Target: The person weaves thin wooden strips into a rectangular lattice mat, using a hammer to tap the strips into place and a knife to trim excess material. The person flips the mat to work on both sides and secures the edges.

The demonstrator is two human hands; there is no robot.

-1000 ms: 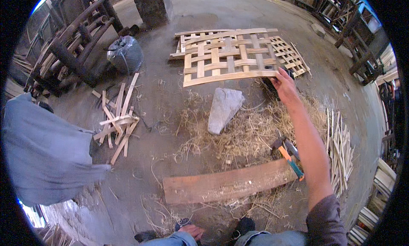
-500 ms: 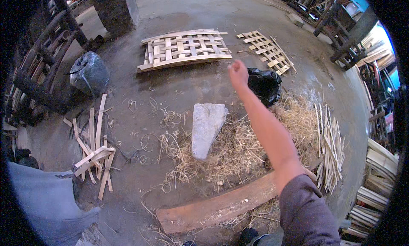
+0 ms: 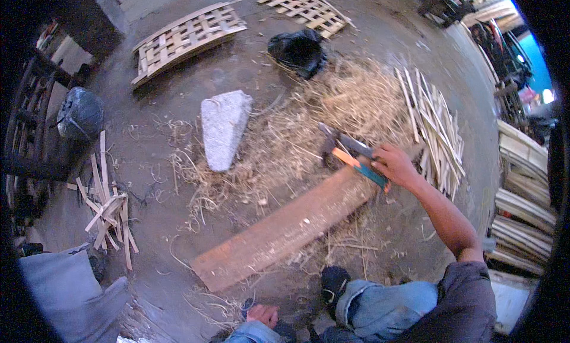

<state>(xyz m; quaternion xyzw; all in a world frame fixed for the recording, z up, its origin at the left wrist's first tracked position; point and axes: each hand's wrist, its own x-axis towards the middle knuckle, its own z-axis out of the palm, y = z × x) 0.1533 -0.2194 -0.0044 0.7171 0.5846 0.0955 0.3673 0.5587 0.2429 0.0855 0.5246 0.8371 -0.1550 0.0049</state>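
My right hand (image 3: 394, 164) reaches in from the right, fingers closed round the end of a dark hand tool (image 3: 354, 146), whose exact kind I cannot make out. Just under it lies a tool with an orange and teal handle (image 3: 363, 168), by the far right end of a brown wooden plank (image 3: 285, 231). The plank slants across the floor in front of my legs. Low in the view, my left hand (image 3: 262, 314) rests by my knee with its fingers curled and nothing visible in them.
Curly shavings (image 3: 362, 97) surround a pale stone block (image 3: 224, 129). Pale strips (image 3: 438, 126) lie right, more strips (image 3: 108, 209) left. Woven slat panels (image 3: 184, 39) and a smaller lattice (image 3: 306, 10) lie beyond a black bag (image 3: 298, 51). A grey wrapped bundle (image 3: 81, 113) stands left.
My right hand has come back from beside the black bag to the plank's far right end and taken hold of the dark tool. My left hand has come into view. The view has shifted.
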